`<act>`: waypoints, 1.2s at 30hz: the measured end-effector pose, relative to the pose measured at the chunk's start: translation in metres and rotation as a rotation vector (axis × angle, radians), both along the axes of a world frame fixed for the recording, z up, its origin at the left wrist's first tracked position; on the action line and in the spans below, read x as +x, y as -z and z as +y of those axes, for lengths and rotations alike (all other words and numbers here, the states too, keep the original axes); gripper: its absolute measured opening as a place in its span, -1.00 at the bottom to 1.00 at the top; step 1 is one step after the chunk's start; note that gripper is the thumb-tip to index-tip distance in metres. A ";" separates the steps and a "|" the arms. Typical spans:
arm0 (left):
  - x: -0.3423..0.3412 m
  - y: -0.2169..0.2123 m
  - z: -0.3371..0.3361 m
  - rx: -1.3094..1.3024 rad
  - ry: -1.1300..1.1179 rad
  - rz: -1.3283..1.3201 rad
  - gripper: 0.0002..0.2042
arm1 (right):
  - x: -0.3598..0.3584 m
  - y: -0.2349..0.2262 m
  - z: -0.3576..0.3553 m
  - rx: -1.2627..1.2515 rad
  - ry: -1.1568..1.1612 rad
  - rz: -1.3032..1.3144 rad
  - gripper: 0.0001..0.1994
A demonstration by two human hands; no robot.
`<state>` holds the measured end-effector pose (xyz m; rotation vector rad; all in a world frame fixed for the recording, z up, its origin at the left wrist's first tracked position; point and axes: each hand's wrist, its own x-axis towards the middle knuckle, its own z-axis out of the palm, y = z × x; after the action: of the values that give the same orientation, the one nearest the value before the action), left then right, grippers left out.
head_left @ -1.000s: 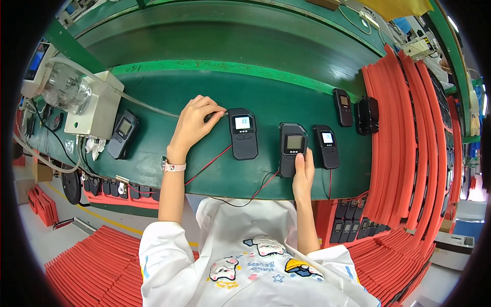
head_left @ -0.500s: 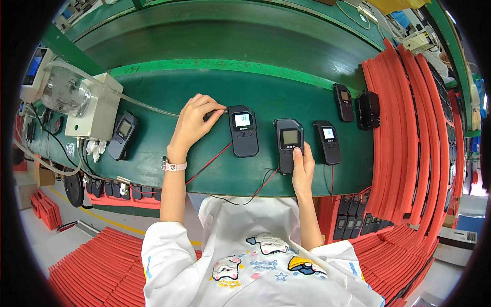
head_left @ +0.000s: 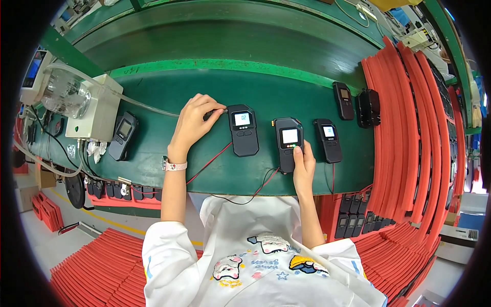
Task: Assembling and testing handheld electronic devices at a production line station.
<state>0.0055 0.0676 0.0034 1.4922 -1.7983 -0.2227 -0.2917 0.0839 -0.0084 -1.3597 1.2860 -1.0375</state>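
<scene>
Black handheld meter (head_left: 244, 140), screen lit, lies on the desk (head_left: 169, 84), apparently already joined to the clear hose (head_left: 153, 108) whose end the left hand (head_left: 196, 118) pinches between closed fingers; the right hand (head_left: 303, 162), half-curled, grips a second lit meter (head_left: 290, 136), no hose attached yet.
</scene>
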 end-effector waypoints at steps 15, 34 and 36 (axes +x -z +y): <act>-0.001 0.002 -0.004 -0.034 -0.038 -0.005 -0.92 | 0.025 -0.102 0.099 0.628 -0.865 -1.321 -0.44; 0.002 -0.002 -0.003 -0.014 -0.034 -0.021 -0.91 | 0.006 -0.062 0.145 0.393 -1.206 -1.241 -0.25; 0.001 -0.001 -0.003 -0.006 -0.035 -0.012 -0.91 | 0.002 -0.062 0.147 0.410 -1.193 -1.234 -0.26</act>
<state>0.0069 0.0646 0.0048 1.5217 -1.7794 -0.1913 -0.2895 0.2310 0.0533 -0.6464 -0.2864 -0.4655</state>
